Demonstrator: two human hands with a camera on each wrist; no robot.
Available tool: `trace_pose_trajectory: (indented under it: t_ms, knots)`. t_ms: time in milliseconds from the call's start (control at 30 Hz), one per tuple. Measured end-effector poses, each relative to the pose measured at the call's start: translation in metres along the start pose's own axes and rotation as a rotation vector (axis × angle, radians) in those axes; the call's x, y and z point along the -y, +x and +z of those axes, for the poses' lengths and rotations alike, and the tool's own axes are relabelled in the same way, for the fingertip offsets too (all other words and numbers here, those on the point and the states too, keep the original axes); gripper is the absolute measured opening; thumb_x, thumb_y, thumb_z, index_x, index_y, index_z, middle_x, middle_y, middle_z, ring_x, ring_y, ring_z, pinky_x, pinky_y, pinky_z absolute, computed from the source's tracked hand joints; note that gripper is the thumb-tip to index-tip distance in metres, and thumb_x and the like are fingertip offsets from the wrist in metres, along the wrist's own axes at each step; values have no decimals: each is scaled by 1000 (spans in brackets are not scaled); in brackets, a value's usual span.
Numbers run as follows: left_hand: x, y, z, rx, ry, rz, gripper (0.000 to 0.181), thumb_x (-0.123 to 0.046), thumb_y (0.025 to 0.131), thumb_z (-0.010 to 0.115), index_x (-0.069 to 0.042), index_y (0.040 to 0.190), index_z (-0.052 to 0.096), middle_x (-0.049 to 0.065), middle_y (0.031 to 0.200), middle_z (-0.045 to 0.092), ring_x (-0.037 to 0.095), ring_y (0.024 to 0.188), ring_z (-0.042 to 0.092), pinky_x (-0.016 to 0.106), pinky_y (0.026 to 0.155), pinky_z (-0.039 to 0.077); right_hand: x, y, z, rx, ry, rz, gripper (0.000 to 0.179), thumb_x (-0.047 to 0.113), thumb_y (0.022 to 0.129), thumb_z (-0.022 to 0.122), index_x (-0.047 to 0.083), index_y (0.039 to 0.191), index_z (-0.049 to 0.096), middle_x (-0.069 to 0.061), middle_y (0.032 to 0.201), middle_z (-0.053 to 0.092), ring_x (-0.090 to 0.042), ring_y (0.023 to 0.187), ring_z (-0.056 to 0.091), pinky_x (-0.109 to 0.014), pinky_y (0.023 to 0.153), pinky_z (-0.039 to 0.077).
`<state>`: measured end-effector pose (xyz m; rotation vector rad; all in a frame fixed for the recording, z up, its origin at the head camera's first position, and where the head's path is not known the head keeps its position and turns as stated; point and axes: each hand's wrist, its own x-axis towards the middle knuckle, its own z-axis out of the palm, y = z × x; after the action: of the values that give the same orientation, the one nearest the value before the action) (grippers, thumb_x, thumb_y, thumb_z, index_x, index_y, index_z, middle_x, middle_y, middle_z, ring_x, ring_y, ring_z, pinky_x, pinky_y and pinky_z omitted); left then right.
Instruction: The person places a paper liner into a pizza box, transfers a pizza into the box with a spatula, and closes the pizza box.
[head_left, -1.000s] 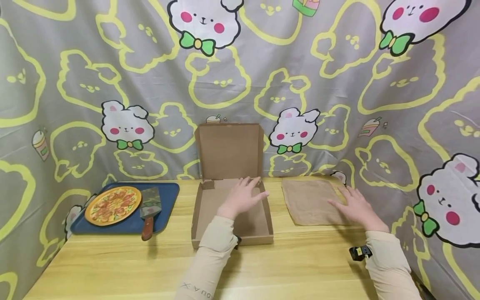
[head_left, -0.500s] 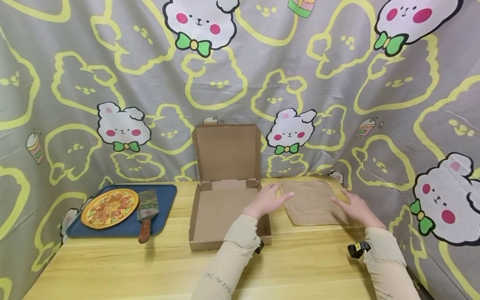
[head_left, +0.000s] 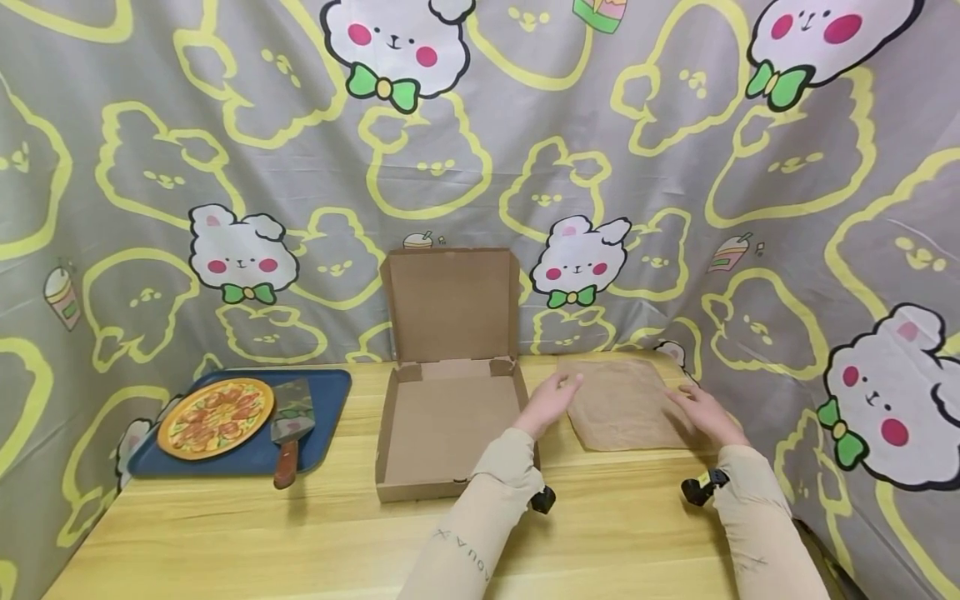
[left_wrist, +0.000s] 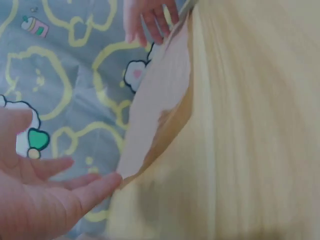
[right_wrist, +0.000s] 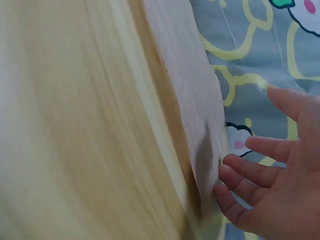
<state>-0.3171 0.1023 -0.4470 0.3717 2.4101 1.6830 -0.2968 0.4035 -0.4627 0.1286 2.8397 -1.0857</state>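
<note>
A thin sheet of brown paper (head_left: 622, 406) lies on the table's right half. My left hand (head_left: 549, 407) hovers at its left edge, thumb and fingers apart with nothing between them. In the left wrist view one fingertip (left_wrist: 111, 183) of that hand meets or nearly meets the sheet's corner. At the sheet's right edge is my right hand (head_left: 707, 417), fingers loosely bent and holding nothing. The right wrist view has its lower fingers (right_wrist: 235, 205) close against the paper (right_wrist: 200, 125); whether they touch cannot be told. The paper's edge stands slightly off the tabletop.
An open cardboard pizza box (head_left: 442, 425), lid raised, stands left of the paper. Farther left, a blue tray (head_left: 330, 417) bears a pizza (head_left: 217, 418) and a wooden-handled pizza server (head_left: 288, 433). A patterned curtain (head_left: 465, 167) hangs behind the wooden table (head_left: 300, 542).
My left hand has moved right, from above the pizza box to the paper's left edge. My right hand has stayed by the right edge, its fingers bending a little more.
</note>
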Motion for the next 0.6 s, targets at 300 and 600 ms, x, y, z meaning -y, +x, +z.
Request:
trace_pose_trajectory:
  t_ms: [300, 600]
  knots:
    - [3, 10, 17, -80, -200, -216, 58, -31, 97, 53, 5, 141, 42, 18, 137, 53, 11, 56, 41, 25, 59, 40, -4, 13, -3, 42, 224, 128, 77, 44, 104, 35, -12, 150, 9, -36, 155, 7, -53, 140, 20, -60, 112, 30]
    - [-2, 11, 25, -148, -400, -340, 48, -12, 88, 58, 6, 131, 47, 17, 128, 52, 36, 119, 52, 56, 93, 52, -2, 14, -2, 25, 302, 116, 57, 32, 103, 43, -13, 138, 34, -24, 109, 55, -23, 88, 55, -29, 77, 46]
